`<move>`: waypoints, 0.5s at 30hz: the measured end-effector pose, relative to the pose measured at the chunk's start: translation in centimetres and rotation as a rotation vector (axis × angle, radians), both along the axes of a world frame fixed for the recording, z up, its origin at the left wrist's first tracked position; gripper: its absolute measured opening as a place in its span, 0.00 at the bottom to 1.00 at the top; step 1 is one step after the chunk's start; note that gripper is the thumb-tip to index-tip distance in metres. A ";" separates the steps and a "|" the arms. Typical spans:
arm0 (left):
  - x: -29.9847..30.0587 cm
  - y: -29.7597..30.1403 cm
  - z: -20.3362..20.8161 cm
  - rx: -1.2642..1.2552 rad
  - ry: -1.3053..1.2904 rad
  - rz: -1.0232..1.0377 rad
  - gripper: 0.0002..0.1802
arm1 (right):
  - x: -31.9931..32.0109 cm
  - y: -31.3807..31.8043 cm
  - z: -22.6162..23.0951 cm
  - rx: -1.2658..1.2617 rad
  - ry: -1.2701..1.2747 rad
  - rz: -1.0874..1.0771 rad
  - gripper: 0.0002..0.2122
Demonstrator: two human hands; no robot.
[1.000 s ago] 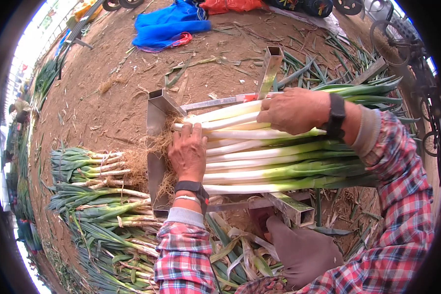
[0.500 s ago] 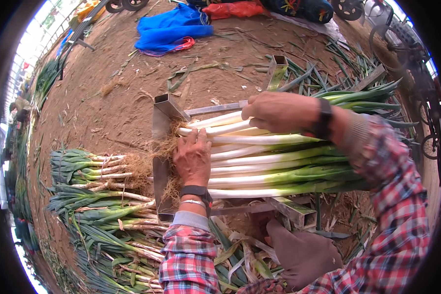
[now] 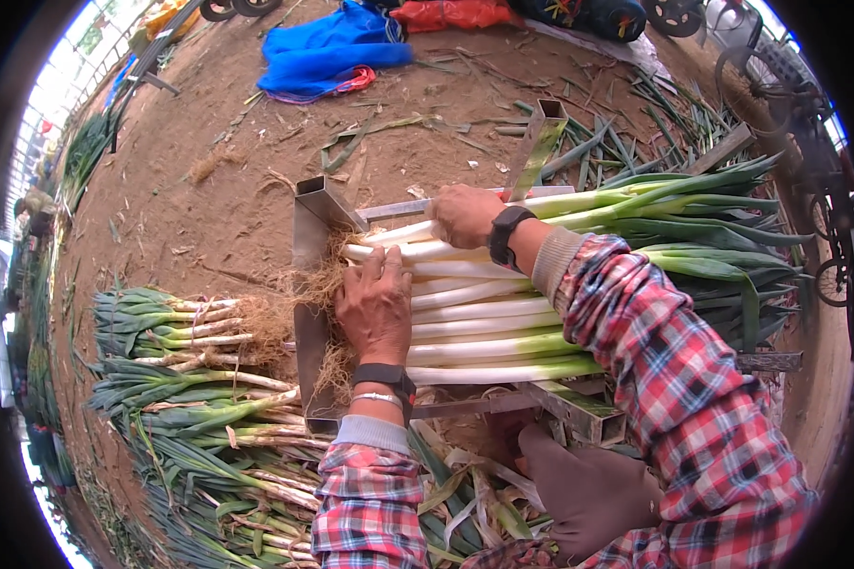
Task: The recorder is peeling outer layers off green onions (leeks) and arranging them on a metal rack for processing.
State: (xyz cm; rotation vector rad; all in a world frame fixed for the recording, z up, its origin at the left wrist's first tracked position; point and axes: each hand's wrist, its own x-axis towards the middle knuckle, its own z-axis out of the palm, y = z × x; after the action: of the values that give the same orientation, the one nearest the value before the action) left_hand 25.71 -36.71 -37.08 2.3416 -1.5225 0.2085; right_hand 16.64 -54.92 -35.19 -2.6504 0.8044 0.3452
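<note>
A row of long green onions [image 3: 489, 353] lies side by side across a metal frame [image 3: 310, 251]. Their white stems and shaggy roots [image 3: 332, 368] are at the left, the green leaves [image 3: 721, 204] at the right. My left hand [image 3: 375, 302] rests on the white stems close to the roots, fingers stretched out, fingertips on one of the far stems. At the row's far side my right hand [image 3: 470, 216] has its fingers curled over a white stem; its fingertips are partly hidden. My right forearm covers part of the row.
Bundled green onions [image 3: 209, 403] with roots lie on the ground at the left. Square metal posts [image 3: 541, 142] of the frame stick up around the row. Loose leaves [image 3: 465, 488] litter the ground nearby. A blue cloth [image 3: 327, 52] and red cloth [image 3: 455, 14] lie farther off.
My right hand has moved left along the far stems, and its forearm has swung left across the row, uncovering the leaves at the right. My left hand stays almost where it was.
</note>
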 end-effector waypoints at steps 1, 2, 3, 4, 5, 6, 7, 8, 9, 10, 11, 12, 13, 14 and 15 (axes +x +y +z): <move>-0.2 -0.1 0.0 0.001 0.001 -0.001 0.22 | -0.4 -0.6 -0.8 0.032 -0.088 0.047 0.11; -0.1 0.0 -0.1 -0.002 -0.015 0.003 0.21 | -0.6 -0.4 -0.9 0.037 -0.090 0.049 0.11; 0.1 0.1 -0.3 -0.006 -0.031 0.008 0.21 | -0.9 0.0 -1.1 0.042 -0.161 0.038 0.12; 0.2 0.1 -0.4 -0.001 -0.033 0.009 0.21 | -0.9 0.2 -1.3 0.047 -0.231 0.027 0.12; 0.1 0.1 -0.3 0.001 -0.042 0.005 0.21 | -0.9 0.3 -0.9 0.068 -0.284 0.013 0.13; 0.0 0.1 -0.2 0.003 -0.052 0.002 0.22 | -0.2 0.5 -1.0 0.070 -0.285 0.010 0.13; 0.1 0.1 -0.3 0.004 -0.052 0.001 0.22 | 1.0 0.9 -1.1 0.040 -0.259 -0.023 0.12; 0.2 0.0 -0.3 0.015 -0.065 -0.003 0.22 | 1.7 1.1 -1.5 0.011 -0.231 -0.057 0.12; 0.3 0.0 -0.4 0.026 -0.078 -0.006 0.23 | 1.8 1.2 -1.9 -0.017 -0.215 -0.094 0.12; 0.3 -0.1 -0.4 0.028 -0.078 -0.007 0.23 | 1.5 0.8 -2.0 -0.015 -0.214 -0.096 0.12; 0.4 -0.2 -0.3 0.058 -0.068 -0.004 0.23 | 0.9 0.1 -2.0 0.055 -0.231 -0.065 0.13; 0.4 -0.3 -0.4 0.088 -0.058 -0.001 0.23 | 0.5 -0.5 -2.0 0.124 -0.248 -0.035 0.13; 0.3 -0.4 -0.5 0.088 -0.055 -0.001 0.23 | 0.2 -0.6 -2.2 0.133 -0.242 -0.032 0.15; 0.2 -0.3 -0.4 0.080 -0.086 -0.006 0.23 | 0.1 -0.5 -2.2 0.134 -0.240 -0.034 0.15; 0.1 -0.4 -0.3 0.071 -0.115 -0.011 0.23 | 0.0 -0.4 -2.1 0.093 -0.270 -0.039 0.15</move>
State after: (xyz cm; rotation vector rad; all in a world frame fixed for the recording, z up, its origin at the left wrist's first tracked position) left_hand 25.86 -37.11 -37.37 2.4137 -1.6212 0.2961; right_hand 16.60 -55.29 -37.30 -2.5185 0.7317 0.0118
